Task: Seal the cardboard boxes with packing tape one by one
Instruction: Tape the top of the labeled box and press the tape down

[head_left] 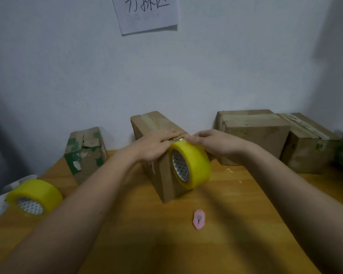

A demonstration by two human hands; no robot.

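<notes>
Left hand (154, 146) flat, fingers straight, pressing tall brown cardboard box (162, 175); right hand (208, 140) pinching yellow packing tape roll (194, 165) at box top.

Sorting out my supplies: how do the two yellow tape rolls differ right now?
The tape roll by the hands hangs upright against the middle box, at its top edge; the spare roll lies tilted on the table, far left, untouched. Both are yellow with patterned white cores.

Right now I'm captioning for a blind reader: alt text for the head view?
Both hands, left hand and right hand, press on a cardboard box with a yellow tape roll at its edge. A spare roll and pink cutter lie on the wooden table.
</notes>
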